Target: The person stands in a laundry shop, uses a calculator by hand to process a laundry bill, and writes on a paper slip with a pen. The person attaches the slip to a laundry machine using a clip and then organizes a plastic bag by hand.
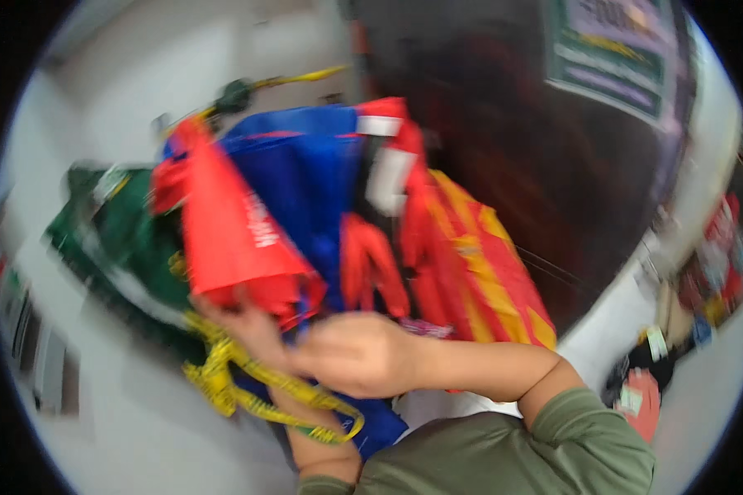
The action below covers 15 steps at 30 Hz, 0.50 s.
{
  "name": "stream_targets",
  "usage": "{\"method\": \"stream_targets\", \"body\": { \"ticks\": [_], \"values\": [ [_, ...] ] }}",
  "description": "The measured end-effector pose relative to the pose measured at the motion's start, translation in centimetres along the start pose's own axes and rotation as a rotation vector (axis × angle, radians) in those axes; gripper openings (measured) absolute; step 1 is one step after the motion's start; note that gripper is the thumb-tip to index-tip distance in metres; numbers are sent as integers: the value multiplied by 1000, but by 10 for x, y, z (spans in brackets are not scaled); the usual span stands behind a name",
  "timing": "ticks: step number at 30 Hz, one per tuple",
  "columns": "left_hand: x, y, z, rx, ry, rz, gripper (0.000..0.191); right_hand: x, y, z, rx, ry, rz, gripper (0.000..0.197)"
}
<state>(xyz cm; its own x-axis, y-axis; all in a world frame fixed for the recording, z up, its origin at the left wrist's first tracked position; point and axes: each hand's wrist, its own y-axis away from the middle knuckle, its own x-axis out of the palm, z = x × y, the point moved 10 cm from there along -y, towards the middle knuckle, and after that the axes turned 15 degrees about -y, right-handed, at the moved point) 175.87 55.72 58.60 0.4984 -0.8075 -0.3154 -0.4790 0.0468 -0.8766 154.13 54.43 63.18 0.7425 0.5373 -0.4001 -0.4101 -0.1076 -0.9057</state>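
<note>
My left hand (pixel 254 334) is partly hidden at the lower end of a bunched red fabric piece (pixel 229 235) that bears white writing; blur hides whether its fingers grip. My right hand (pixel 356 352) is curled close beside it, below a hanging blue fabric piece (pixel 291 179); what it holds, if anything, cannot be told. A yellow printed lanyard ribbon (pixel 223 371) loops around my left forearm. Green fabric with a pale band (pixel 142 247) hangs to the left. Red-and-yellow fabric (pixel 489 266) hangs to the right, beside red fabric with white tags (pixel 390 179).
A dark door-like panel (pixel 501 142) with a printed poster (pixel 613 62) stands behind at the right. A pale wall (pixel 148 80) rises at the left. Assorted items, among them a salmon-coloured tagged cloth (pixel 641 402), lie at the far right. Grey boxy objects (pixel 49 365) are at the far left.
</note>
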Motion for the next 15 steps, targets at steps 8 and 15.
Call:
{"method": "stream_targets", "body": {
  "ticks": [8, 15],
  "values": [
    [-107, 177, -73, 310, 248, -189, 44, -125, 495, 64, 1193, 376, 270, 37],
    [-121, 433, -271, 1048, 1143, 1226, 38, -236, 836, 401, 2696, 66, 408, 53]
  ]
}}
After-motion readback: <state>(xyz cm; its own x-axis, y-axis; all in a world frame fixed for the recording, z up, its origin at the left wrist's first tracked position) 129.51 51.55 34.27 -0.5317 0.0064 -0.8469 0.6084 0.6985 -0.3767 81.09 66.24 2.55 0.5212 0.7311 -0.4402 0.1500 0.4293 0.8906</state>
